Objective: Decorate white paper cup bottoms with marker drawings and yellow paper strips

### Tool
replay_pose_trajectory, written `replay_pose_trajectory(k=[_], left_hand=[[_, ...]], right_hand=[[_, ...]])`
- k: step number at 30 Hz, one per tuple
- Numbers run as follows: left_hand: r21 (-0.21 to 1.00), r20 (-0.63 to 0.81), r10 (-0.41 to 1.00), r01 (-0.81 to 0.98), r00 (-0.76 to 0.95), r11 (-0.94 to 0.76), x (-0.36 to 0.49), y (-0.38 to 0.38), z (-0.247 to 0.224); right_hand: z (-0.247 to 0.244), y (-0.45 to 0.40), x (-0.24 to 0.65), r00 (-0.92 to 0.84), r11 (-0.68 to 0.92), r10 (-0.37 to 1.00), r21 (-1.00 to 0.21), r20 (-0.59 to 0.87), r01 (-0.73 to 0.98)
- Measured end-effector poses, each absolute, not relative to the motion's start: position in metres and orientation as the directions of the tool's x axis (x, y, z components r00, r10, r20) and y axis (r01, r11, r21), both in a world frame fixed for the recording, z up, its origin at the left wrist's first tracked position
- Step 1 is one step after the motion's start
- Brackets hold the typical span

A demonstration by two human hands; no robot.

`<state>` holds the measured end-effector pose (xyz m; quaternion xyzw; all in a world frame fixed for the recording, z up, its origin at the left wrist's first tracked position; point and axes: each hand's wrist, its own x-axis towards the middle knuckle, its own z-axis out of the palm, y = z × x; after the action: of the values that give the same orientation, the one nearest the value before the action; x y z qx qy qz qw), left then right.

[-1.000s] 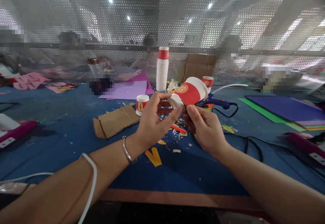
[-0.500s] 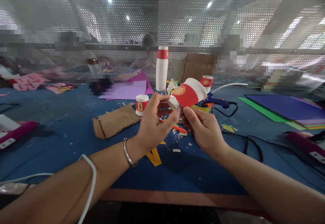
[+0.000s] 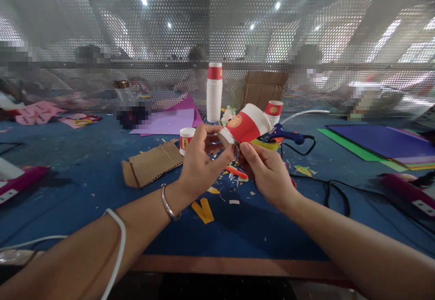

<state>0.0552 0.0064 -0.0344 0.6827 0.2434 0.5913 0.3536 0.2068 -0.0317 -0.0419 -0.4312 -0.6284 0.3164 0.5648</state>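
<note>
A red-and-white paper cup (image 3: 245, 125) is held tilted above the table, its wide mouth toward the upper right. My left hand (image 3: 204, 157) pinches the base end between thumb and fingers. Near the base, a slit runs across the cup's white band. My right hand (image 3: 268, 168) is closed just below the cup, thumb on top, around a thin metal blade (image 3: 237, 142) that meets the slit. The blade's handle is mostly hidden in my palm; a bit of red shows under the hand. Behind my left hand a shorter red-and-white cup piece (image 3: 186, 139) stands on the table.
A tall stack of paper cups (image 3: 214, 98) stands at the back, another cup (image 3: 273, 110) right of it. A blue glue gun (image 3: 287, 133), corrugated cardboard (image 3: 152, 163), coloured sheets (image 3: 367, 141), paper scraps and black cable (image 3: 328, 189) lie around. White cord crosses my left forearm.
The slit near the cup's base looks wider, with the base end more separated. The cup and both hands sit slightly further left in view, as does the whole scene.
</note>
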Motion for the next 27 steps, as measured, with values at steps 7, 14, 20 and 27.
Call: replay_pose_trajectory(k=[7,14,20,27], left_hand=[[0.656,0.735,0.652,0.047,0.187,-0.753,0.053,0.008,-0.038],[0.524,0.817,0.541,0.132,0.199,-0.841,0.053,0.008,-0.04],[0.531,0.818,0.541,0.108,0.194,-0.841,0.053,0.007,-0.042],[0.684,0.723,0.669,-0.048,0.175,-0.727,0.056,-0.002,-0.034]], right_hand=[[-0.043,-0.031,0.206,0.004,0.414,0.909,-0.905,0.417,0.101],[-0.041,-0.032,0.206,-0.008,0.392,0.92,-0.919,0.392,0.032],[-0.041,-0.032,0.206,-0.003,0.403,0.915,-0.914,0.403,0.041],[-0.036,-0.034,0.207,0.016,0.407,0.911,-0.907,0.411,0.108]])
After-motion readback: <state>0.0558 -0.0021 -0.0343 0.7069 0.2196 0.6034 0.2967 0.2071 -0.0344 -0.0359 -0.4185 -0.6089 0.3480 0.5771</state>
